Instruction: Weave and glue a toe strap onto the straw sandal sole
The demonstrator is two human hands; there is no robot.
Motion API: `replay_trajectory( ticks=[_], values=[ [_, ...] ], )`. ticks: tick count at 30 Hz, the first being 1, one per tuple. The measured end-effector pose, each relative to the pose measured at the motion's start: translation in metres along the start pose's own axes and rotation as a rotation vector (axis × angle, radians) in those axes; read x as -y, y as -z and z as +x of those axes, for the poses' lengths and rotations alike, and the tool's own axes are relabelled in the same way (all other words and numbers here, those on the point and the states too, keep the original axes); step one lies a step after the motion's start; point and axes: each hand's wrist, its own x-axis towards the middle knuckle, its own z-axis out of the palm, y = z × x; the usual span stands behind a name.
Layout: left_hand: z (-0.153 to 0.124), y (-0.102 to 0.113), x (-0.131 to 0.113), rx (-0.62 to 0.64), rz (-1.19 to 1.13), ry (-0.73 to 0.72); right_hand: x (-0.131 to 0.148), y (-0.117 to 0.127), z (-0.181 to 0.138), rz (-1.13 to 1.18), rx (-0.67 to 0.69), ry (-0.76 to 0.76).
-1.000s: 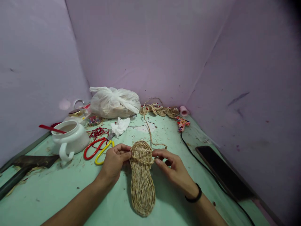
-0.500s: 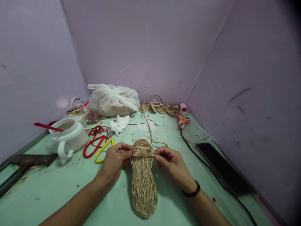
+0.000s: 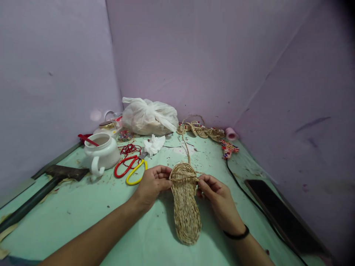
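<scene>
A woven straw sandal sole [image 3: 185, 207] lies lengthwise on the green table [image 3: 83, 221]. A braided straw strap [image 3: 183, 176] crosses its far end. My left hand [image 3: 152, 184] pinches the strap's left end at the sole's edge. On the other edge, my right hand [image 3: 217, 195] pinches the strap's right end; a black band sits on that wrist. A straw cord [image 3: 187, 147] runs from the sole to a pile of straw braid [image 3: 202, 130] by the back wall.
Red and yellow scissors [image 3: 130, 168], a white teapot [image 3: 101, 153] with a red stick, red thread [image 3: 129, 149], tissue [image 3: 154, 144] and a white plastic bag [image 3: 149, 116] lie left. A hatchet [image 3: 41, 188] is far left. A glue gun [image 3: 229, 149], its black cable [image 3: 249, 199] and a phone [image 3: 280, 210] lie right.
The camera has swung left, so everything sits further right in the picture. Both hands have kept their pinch on the strap; the strap lies tighter across the sole than one second ago.
</scene>
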Motion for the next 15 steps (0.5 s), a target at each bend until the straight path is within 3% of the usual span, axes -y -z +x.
replay_trajectory(
  ticks=[7,15],
  values=[
    [0.0029,-0.0010,0.0032,-0.114,0.004,0.046,-0.0022,-0.0012,-0.0043,-0.252,-0.105,0.167],
    [0.0017,-0.0058,0.0081,-0.144,0.028,0.025,0.0037,-0.0062,-0.0082,-0.227,-0.033,0.239]
  ],
)
